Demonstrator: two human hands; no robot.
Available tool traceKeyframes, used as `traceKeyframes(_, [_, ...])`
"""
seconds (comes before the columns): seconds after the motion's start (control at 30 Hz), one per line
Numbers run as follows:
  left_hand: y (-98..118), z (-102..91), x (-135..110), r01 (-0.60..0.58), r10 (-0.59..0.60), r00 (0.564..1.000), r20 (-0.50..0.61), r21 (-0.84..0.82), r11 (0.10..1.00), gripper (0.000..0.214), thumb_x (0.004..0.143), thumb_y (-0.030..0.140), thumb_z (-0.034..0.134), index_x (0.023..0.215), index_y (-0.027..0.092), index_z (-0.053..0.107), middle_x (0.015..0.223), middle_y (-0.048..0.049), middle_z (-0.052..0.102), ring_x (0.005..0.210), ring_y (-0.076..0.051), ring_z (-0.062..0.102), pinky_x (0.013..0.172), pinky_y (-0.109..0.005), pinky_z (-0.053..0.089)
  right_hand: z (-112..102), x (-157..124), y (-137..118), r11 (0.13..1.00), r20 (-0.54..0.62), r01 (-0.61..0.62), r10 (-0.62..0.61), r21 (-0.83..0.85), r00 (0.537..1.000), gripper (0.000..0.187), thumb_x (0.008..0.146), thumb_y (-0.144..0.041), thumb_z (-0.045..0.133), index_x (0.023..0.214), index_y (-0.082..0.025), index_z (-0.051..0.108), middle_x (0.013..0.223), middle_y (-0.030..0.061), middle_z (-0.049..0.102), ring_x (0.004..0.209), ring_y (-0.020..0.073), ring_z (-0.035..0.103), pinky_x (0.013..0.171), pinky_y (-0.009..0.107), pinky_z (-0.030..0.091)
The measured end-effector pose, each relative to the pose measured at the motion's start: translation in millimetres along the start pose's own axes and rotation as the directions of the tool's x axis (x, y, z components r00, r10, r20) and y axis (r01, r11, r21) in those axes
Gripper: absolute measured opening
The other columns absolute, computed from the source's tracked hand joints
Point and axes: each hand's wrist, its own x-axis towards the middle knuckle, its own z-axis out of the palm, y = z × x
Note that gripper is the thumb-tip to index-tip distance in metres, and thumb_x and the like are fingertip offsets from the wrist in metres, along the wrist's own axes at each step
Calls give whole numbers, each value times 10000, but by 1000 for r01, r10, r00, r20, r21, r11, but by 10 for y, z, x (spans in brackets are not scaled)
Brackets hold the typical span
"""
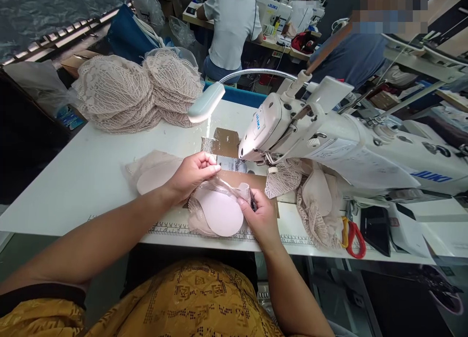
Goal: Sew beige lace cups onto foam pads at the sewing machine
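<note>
A pale pink lace bra (223, 214) with a smooth moulded cup hangs between my two hands, just in front of the sewing machine's needle area. My left hand (193, 174) pinches its upper edge between thumb and fingers, close to the metal needle plate (232, 164). Lower and to the right, my right hand (260, 215) grips the other end of that edge, thumb on top. Something small and dark shows by the right fingers; I cannot make out what it is. Another pale cup (155, 174) lies on the table, partly behind my left wrist.
The white sewing machine (285, 127) fills the right side, with a lamp (206, 103) over the table. Stacked lace cups (117, 93) stand at back left. More lace pieces (318, 200), red-and-yellow scissors (354, 237) and a phone (375, 230) lie right. People sit beyond.
</note>
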Motion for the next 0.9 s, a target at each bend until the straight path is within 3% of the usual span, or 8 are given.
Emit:
traceKeyframes(0.13, [-22, -5, 22, -6, 6, 1000, 5, -13, 1000, 208, 744, 233, 727, 737, 145, 539, 658, 37, 533, 604, -65, 497, 596, -191, 398, -139, -15, 87, 998, -51, -17, 15, -53, 999, 453, 865, -461, 574, 1233, -197, 562, 973, 55, 678, 829, 202, 633, 741, 330, 506])
traceKeyframes(0.23, [-33, -7, 19, -13, 13, 1000, 13, 4, 1000, 203, 739, 242, 736, 742, 144, 558, 663, 32, 556, 614, -68, 513, 607, -193, 408, -261, -25, 53, 976, -129, 84, -111, -201, 985, 449, 939, -453, 454, 1294, -198, 557, 1150, 98, 679, 1052, 245, 631, 889, 387, 493])
traceKeyframes(0.3, [-35, -4, 15, -12, 12, 1000, 6, 8, 1000, 221, 725, 255, 755, 747, 145, 565, 667, 31, 568, 616, -69, 518, 610, -194, 412, -305, -32, -46, 943, -96, 181, -215, -281, 972, 417, 959, -410, 436, 1295, -207, 577, 1206, 92, 674, 1117, 239, 617, 937, 376, 477])
traceKeyframes(0.53, [-14, 13, -7, -68, 68, 998, 10, -20, 997, 244, 725, 285, 768, 770, 147, 572, 674, 34, 574, 626, -77, 536, 617, -204, 420, -132, 12, -453, 884, 124, 335, -311, -325, 942, 310, 918, -349, 541, 1169, -201, 646, 1122, 70, 720, 964, 219, 683, 811, 315, 519])
traceKeyframes(0.73, [17, 22, -40, -114, 115, 992, 49, -11, 993, 234, 730, 278, 764, 783, 145, 580, 723, 26, 579, 670, -84, 541, 657, -224, 429, 27, 107, -475, 875, 145, 321, -287, -362, 947, 249, 914, -312, 541, 1101, -199, 661, 1040, 52, 740, 878, 214, 691, 721, 310, 502])
traceKeyframes(0.9, [41, 24, -61, -139, 138, 989, 55, 24, 990, 218, 722, 266, 762, 763, 138, 591, 716, 20, 586, 664, -89, 542, 641, -225, 427, 59, 123, -429, 874, 117, 329, -308, -358, 944, 247, 931, -311, 516, 1096, -212, 670, 1083, 40, 735, 936, 212, 688, 767, 311, 498])
